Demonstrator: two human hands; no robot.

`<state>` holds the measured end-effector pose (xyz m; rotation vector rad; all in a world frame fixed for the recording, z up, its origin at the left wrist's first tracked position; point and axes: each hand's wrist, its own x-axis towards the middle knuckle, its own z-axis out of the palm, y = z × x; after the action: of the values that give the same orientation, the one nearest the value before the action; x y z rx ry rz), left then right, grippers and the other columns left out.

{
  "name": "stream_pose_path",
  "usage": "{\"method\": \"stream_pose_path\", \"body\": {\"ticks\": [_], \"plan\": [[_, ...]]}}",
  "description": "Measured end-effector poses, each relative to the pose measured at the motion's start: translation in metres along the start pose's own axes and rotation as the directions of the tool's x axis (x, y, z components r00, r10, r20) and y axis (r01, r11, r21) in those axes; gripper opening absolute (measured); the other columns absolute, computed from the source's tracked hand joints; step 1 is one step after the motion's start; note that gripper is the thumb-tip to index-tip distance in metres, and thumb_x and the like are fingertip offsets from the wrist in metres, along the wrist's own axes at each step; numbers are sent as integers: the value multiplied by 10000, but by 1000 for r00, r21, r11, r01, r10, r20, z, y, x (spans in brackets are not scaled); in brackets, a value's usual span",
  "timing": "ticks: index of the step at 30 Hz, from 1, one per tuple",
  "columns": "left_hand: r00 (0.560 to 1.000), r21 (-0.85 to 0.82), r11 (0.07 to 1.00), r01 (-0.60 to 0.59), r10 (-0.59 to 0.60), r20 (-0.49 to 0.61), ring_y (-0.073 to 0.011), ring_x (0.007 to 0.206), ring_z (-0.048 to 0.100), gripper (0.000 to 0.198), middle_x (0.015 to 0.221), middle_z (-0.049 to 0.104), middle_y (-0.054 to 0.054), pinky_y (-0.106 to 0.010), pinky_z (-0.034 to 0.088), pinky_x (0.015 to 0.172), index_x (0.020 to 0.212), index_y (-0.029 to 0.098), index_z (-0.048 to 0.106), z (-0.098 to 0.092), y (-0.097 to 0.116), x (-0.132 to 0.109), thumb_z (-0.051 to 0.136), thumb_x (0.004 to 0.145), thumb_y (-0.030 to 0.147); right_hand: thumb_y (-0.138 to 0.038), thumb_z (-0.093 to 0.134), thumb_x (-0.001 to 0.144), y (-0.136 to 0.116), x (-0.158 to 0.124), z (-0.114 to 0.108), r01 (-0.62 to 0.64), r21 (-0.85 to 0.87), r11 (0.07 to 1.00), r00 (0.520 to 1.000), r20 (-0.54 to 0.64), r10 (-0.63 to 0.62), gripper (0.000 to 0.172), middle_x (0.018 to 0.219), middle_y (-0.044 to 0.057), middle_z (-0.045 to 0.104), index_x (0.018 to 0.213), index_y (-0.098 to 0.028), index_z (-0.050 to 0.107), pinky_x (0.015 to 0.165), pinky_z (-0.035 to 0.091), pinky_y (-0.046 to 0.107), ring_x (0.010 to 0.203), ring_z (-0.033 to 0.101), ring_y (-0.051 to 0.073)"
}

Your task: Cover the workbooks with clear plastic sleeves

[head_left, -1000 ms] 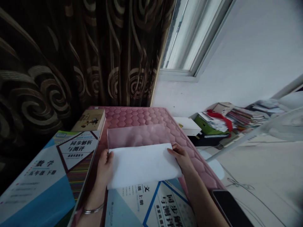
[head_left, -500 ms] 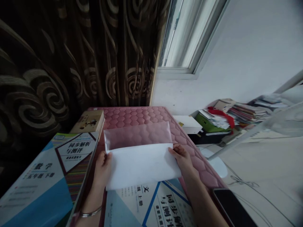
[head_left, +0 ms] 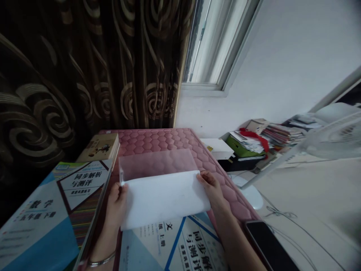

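Note:
A white sheet [head_left: 163, 197] is stretched level between my two hands, with a clear plastic film [head_left: 158, 163] reaching out beyond its far edge. My left hand [head_left: 116, 201] pinches the left edge, a metal bangle on the wrist below it. On the opposite side, my right hand [head_left: 211, 186] grips the upper right corner between thumb and curled fingers. Under the sheet lies a blue and white workbook [head_left: 172, 244], its upper part covered. Left of my left hand is another workbook [head_left: 50, 210] with a striped cover panel.
Everything lies on a pink quilted mattress [head_left: 152, 141]. Brown books [head_left: 101, 146] sit beyond the left workbook, and a dark phone [head_left: 270, 244] lies at the right edge. A white standing fan [head_left: 335, 130] and cables [head_left: 284, 214] are on the right, near piled papers [head_left: 282, 133].
The view has shifted slightly, so everything appears a little further left. Both hands keep their hold on the sheet, which stays over the workbook.

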<state>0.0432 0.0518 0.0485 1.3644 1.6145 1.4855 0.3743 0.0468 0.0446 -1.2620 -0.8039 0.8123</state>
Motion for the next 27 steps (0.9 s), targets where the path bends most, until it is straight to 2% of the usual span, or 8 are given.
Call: {"method": "stream_pose_path", "body": {"ticks": [5, 9, 13, 15, 18, 20, 24, 27], "plan": [[1000, -98, 995, 3, 0, 26, -148, 651, 488, 290, 651, 549, 37, -260, 387, 619, 745, 222, 589, 0, -8, 1, 642, 755, 508, -487, 859, 473, -5, -3, 0, -52, 46, 998, 998, -38, 54, 432, 626, -33, 593, 721, -223, 624, 485, 337, 241, 553, 479, 123], [997, -208, 978, 24, -7, 82, -177, 918, 597, 368, 1006, 676, -4, -273, 441, 823, 1040, 239, 646, -2, -10, 3, 658, 771, 489, -408, 823, 533, -7, -5, -6, -190, 102, 976, 982, 40, 187, 473, 728, -19, 659, 960, -240, 709, 478, 373, 247, 561, 530, 137], [991, -207, 978, 32, -5, 133, -215, 1153, 569, 475, 1275, 630, -48, -313, 407, 990, 1218, 255, 615, -3, -10, 3, 636, 807, 493, -373, 773, 589, -7, -4, -10, -358, 23, 933, 926, 132, 352, 444, 843, 44, 732, 1000, -207, 743, 482, 425, 273, 587, 589, 171], [990, -202, 979, 30, -2, 140, -219, 1204, 550, 486, 1331, 606, -50, -329, 380, 1039, 1255, 268, 598, -3, -9, 2, 622, 823, 489, -352, 780, 572, -7, -4, -11, -334, -5, 943, 930, 162, 330, 439, 907, 49, 744, 988, -215, 752, 509, 450, 280, 644, 620, 188], [991, -187, 982, 20, 6, 135, -211, 1225, 542, 469, 1356, 593, -38, -335, 355, 1073, 1270, 288, 590, -3, -7, 2, 613, 837, 466, -348, 790, 569, -9, -5, -10, -168, -3, 986, 972, 169, 166, 483, 1016, 22, 733, 1041, -259, 741, 559, 469, 277, 735, 634, 191], [993, -190, 981, 25, -2, 120, -208, 1210, 551, 457, 1329, 612, -33, -329, 371, 1059, 1251, 292, 605, -3, -7, 2, 622, 825, 458, -363, 783, 596, -10, -6, -9, -69, 12, 998, 984, 164, 66, 564, 1036, 5, 720, 1149, -288, 696, 562, 465, 268, 735, 623, 176], [996, -163, 985, 65, -55, 65, -198, 1109, 592, 457, 1220, 652, -21, -292, 452, 931, 1172, 287, 650, -3, -9, 4, 684, 742, 439, -386, 776, 635, -6, -7, -8, -15, 35, 999, 987, 162, 9, 708, 940, -19, 696, 1311, -313, 581, 519, 443, 249, 664, 592, 143], [993, -142, 984, 104, -93, 77, -176, 929, 620, 456, 1076, 672, -20, -277, 477, 790, 1128, 254, 660, -2, -10, 4, 698, 711, 436, -418, 809, 577, -1, -4, -7, -6, 42, 999, 997, 81, 2, 647, 895, -9, 685, 1192, -285, 654, 545, 461, 261, 697, 600, 160]]}}
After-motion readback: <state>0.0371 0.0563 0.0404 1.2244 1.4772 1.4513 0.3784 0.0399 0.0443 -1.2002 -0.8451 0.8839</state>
